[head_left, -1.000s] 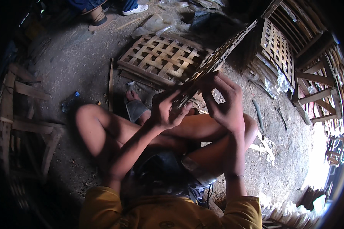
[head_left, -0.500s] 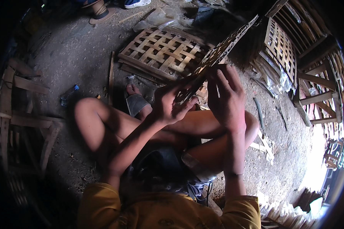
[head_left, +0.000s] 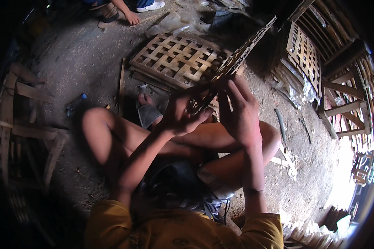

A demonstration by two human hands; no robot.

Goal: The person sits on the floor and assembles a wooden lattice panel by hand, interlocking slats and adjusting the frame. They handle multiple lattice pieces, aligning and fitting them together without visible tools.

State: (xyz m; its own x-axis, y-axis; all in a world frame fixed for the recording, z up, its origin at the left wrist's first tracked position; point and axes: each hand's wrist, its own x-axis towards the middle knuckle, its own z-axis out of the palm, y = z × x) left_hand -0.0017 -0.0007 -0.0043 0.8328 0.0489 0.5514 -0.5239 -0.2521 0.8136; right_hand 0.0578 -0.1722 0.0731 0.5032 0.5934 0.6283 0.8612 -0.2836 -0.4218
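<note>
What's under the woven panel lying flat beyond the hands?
Under the flat panel, edges of more wooden pieces show at the near left. Their faces and full number are covered; the held panel also blocks part of the right side.

No legible txt or nos.; faint mark on shirt, unreadable.

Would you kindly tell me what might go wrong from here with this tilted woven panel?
The woven panel slants up near the bare, crossed legs, so a slip might scrape them. The ungloved left hand grips its lower end, so a splinter might prick it.
</note>
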